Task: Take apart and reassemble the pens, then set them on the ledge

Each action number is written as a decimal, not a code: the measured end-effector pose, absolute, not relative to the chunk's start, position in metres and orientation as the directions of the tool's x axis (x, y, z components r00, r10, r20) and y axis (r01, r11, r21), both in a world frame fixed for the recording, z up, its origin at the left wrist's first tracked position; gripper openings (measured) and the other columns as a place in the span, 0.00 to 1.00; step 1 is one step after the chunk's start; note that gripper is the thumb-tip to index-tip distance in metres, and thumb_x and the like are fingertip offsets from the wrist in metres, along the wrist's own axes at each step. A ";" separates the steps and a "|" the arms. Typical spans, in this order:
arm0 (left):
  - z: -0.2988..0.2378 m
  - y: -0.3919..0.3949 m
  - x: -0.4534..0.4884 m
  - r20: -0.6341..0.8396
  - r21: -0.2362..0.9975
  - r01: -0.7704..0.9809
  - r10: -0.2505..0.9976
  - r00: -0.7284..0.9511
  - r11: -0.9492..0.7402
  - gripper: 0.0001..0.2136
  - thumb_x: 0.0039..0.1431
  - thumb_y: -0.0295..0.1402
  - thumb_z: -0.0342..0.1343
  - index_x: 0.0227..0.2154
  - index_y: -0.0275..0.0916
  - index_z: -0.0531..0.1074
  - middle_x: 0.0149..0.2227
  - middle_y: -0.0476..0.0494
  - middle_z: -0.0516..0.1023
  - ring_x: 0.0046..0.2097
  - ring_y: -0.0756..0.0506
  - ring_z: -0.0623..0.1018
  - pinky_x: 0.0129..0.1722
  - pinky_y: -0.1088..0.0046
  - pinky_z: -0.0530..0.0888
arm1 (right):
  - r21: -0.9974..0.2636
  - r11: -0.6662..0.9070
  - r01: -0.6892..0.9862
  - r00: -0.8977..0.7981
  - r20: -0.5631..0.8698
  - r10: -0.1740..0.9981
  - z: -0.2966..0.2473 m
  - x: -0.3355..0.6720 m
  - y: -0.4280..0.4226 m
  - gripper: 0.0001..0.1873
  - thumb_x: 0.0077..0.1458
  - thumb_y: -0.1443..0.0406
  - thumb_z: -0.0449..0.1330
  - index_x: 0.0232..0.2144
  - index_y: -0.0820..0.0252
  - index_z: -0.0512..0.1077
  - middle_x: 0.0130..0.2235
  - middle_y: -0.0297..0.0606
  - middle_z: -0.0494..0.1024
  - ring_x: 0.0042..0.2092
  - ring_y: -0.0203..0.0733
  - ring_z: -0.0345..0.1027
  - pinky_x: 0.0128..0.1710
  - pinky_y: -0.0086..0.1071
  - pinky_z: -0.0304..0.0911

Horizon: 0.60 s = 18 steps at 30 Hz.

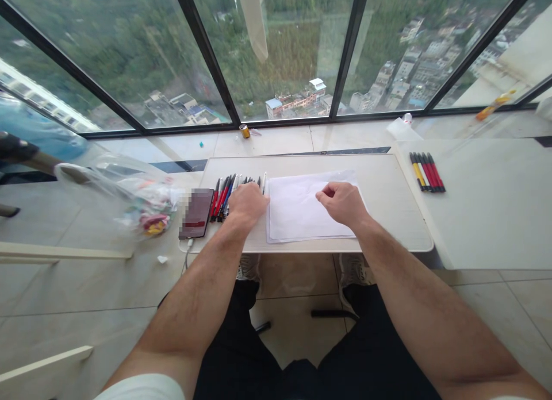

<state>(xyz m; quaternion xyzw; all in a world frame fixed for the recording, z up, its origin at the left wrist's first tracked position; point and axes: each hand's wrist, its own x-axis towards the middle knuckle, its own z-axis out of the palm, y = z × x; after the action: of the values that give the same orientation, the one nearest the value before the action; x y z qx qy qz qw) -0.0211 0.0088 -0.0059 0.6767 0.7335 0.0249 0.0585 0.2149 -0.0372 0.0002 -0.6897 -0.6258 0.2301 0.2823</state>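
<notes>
The pens (223,196) lie bunched by my left hand (248,202), its fingers curled; I can't tell whether they grip one. My right hand (340,203) holds thumb and fingertips together over paper (293,219) without clear marks. I'd judge one row of markers (426,173) done, the bunch left. Pale table (397,210), tall window (280,26) beyond.
</notes>
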 end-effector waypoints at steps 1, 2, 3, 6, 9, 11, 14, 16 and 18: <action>-0.005 0.009 -0.023 -0.027 0.142 0.986 0.996 -0.088 0.091 0.13 0.47 0.38 0.57 0.30 0.34 0.80 0.33 0.29 0.80 0.39 0.32 0.79 0.36 0.63 0.71 | -0.686 -0.055 0.726 0.111 0.038 0.993 0.000 0.215 -0.037 0.11 0.50 0.59 0.60 0.21 0.58 0.74 0.24 0.34 0.76 0.28 0.38 0.67 0.30 0.32 0.57; -0.004 0.009 -0.025 0.002 0.187 0.978 0.995 -0.098 0.096 0.12 0.47 0.38 0.57 0.28 0.35 0.80 0.31 0.31 0.80 0.38 0.34 0.79 0.35 0.64 0.71 | -0.697 -0.049 0.716 0.111 0.043 0.993 0.000 0.215 -0.038 0.11 0.50 0.59 0.60 0.22 0.59 0.75 0.24 0.34 0.76 0.28 0.38 0.67 0.30 0.31 0.57; -0.002 0.009 -0.026 0.026 0.259 0.961 0.994 -0.108 0.098 0.11 0.47 0.38 0.57 0.26 0.36 0.79 0.29 0.34 0.80 0.36 0.36 0.79 0.34 0.65 0.70 | -0.711 -0.042 0.702 0.110 0.050 0.993 0.000 0.214 -0.038 0.11 0.50 0.59 0.60 0.22 0.59 0.75 0.24 0.34 0.77 0.28 0.37 0.67 0.30 0.31 0.57; 0.002 0.006 -0.025 -0.004 0.617 0.779 0.990 -0.140 0.112 0.10 0.45 0.39 0.59 0.22 0.36 0.77 0.21 0.43 0.75 0.26 0.45 0.74 0.27 0.71 0.66 | -0.768 -0.008 0.641 0.101 0.073 0.992 0.002 0.212 -0.040 0.11 0.50 0.60 0.60 0.22 0.60 0.75 0.24 0.33 0.76 0.28 0.36 0.67 0.29 0.30 0.57; 0.003 -0.001 -0.014 -0.161 0.931 0.311 0.980 -0.116 0.190 0.10 0.44 0.38 0.62 0.20 0.35 0.73 0.19 0.48 0.72 0.20 0.53 0.64 0.20 0.76 0.59 | -0.827 0.014 0.561 0.091 0.079 0.993 0.003 0.209 -0.040 0.11 0.50 0.60 0.61 0.22 0.60 0.75 0.23 0.33 0.75 0.27 0.35 0.66 0.28 0.29 0.58; 0.003 -0.008 -0.003 -0.225 0.974 0.019 0.973 -0.060 0.226 0.10 0.42 0.36 0.64 0.19 0.35 0.71 0.19 0.49 0.70 0.19 0.55 0.61 0.19 0.78 0.54 | -0.876 0.007 0.483 0.073 0.049 0.996 0.003 0.207 -0.041 0.12 0.50 0.58 0.61 0.23 0.61 0.75 0.23 0.34 0.75 0.26 0.35 0.65 0.27 0.29 0.59; 0.002 -0.020 0.013 -0.243 0.955 -0.168 0.970 0.028 0.244 0.09 0.41 0.33 0.64 0.19 0.34 0.71 0.18 0.50 0.69 0.19 0.56 0.61 0.18 0.78 0.52 | -0.948 -0.027 0.318 -0.033 -0.039 0.999 0.005 0.205 -0.044 0.14 0.50 0.56 0.62 0.26 0.62 0.74 0.25 0.36 0.76 0.25 0.34 0.65 0.24 0.28 0.59; 0.001 -0.027 0.021 -0.224 0.953 -0.194 0.972 0.065 0.233 0.08 0.43 0.33 0.64 0.20 0.34 0.72 0.18 0.50 0.70 0.19 0.56 0.61 0.18 0.78 0.52 | -0.968 -0.064 0.243 -0.147 -0.102 0.984 0.008 0.203 -0.047 0.16 0.49 0.54 0.63 0.30 0.63 0.75 0.28 0.37 0.77 0.26 0.34 0.67 0.23 0.27 0.60; 0.001 -0.034 0.026 -0.207 0.955 -0.201 0.976 0.073 0.218 0.08 0.44 0.33 0.63 0.20 0.35 0.73 0.18 0.50 0.70 0.19 0.56 0.61 0.18 0.77 0.54 | -0.970 -0.106 0.220 -0.238 -0.159 0.958 0.010 0.200 -0.051 0.17 0.48 0.54 0.64 0.32 0.63 0.76 0.29 0.38 0.78 0.27 0.34 0.68 0.22 0.26 0.60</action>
<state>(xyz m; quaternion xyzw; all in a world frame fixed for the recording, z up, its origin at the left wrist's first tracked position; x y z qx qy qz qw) 0.0263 -0.0335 0.0014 0.4009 0.4827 0.4800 0.6131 0.1997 -0.0508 0.0100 -0.5130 -0.5740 0.5382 0.3429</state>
